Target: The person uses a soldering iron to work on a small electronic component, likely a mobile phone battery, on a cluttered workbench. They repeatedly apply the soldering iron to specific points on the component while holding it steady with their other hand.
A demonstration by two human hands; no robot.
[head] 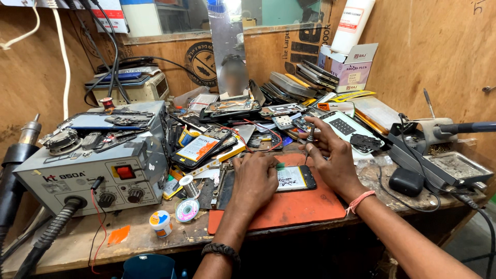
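Cluttered repair bench, left hand (254, 181) flat, pressing phone (294, 178) on orange mat (310, 206), right hand (333, 157) pinching screwdriver (310, 137)

A phone (295, 178) lies on a mat (289, 206) at the bench's (77, 243) front edge. Left of the mat stands a machine (98, 170), a solder reel (186, 210) between them. Behind lie piled phones (294, 82).

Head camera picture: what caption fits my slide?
Left hand steadies a phone on an orange mat; right hand holds a screwdriver.
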